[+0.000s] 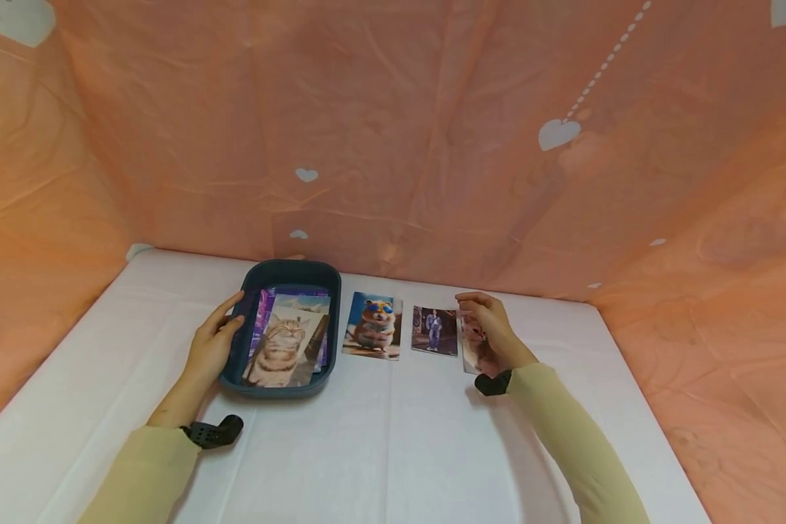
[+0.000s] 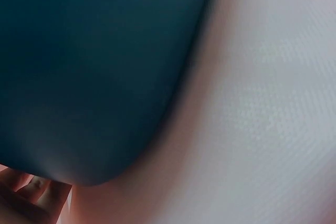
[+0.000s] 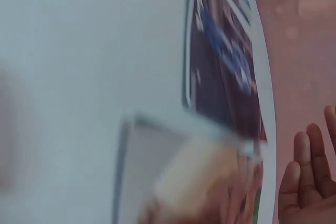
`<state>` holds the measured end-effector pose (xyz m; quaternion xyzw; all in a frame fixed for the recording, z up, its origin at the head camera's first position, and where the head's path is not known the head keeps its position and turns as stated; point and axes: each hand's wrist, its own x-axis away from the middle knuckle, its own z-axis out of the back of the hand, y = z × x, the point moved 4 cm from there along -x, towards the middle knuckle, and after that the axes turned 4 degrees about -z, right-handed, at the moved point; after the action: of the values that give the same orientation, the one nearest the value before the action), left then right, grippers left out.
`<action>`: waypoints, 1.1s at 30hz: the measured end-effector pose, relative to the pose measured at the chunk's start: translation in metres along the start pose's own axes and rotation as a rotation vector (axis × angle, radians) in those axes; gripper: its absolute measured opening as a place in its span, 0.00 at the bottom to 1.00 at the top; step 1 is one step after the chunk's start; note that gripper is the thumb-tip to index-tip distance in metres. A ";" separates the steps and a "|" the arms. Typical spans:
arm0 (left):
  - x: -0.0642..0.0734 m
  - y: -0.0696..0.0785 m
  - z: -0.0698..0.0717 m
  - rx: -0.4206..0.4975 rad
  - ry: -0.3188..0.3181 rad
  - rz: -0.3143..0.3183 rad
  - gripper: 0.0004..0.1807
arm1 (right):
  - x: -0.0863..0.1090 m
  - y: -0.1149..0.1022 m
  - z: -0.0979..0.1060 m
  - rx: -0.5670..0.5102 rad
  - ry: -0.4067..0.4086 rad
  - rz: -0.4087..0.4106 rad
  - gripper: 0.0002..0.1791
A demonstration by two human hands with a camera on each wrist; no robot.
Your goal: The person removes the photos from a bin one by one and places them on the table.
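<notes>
My left hand (image 1: 211,348) holds the left side of a dark blue rectangular tray (image 1: 334,280). In the left wrist view its fingers (image 2: 50,195) show at the lower edge of the tray's outer wall (image 2: 100,77). Inside lie several overlapping picture cards, with a cat card (image 1: 282,349) on top. At the right end of a row of cards, my right hand (image 1: 494,327) is over a card with a brownish picture (image 1: 473,356), partly hiding it. Straight, spread fingers (image 3: 307,161) appear in the right wrist view beside that card (image 3: 157,177), which is blurred there.
Right of the tray lies a card of a hamster in sunglasses (image 1: 375,327), then a card of a standing figure in blue (image 1: 434,331). A white cloth (image 1: 340,458) covers the table. An orange curtain with hearts (image 1: 393,145) encloses the back and sides.
</notes>
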<state>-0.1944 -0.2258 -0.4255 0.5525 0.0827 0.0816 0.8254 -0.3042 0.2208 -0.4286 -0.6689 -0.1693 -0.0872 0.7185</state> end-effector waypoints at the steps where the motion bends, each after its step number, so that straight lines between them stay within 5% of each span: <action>1: 0.000 0.000 0.000 0.000 0.001 -0.001 0.26 | 0.001 -0.001 -0.004 0.034 0.001 0.006 0.26; 9: 0.000 0.000 0.000 -0.007 0.007 -0.003 0.25 | 0.004 -0.015 -0.039 0.353 0.001 0.146 0.19; 19: 0.000 0.000 0.000 -0.007 0.009 -0.003 0.25 | 0.011 -0.022 -0.073 0.478 -0.147 0.193 0.19; 33: 0.001 0.000 0.000 -0.030 0.016 -0.011 0.25 | 0.023 -0.031 -0.123 0.475 -0.389 0.280 0.18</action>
<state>-0.1937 -0.2257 -0.4251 0.5389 0.0910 0.0825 0.8333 -0.2780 0.0988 -0.3977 -0.5035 -0.2254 0.1838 0.8136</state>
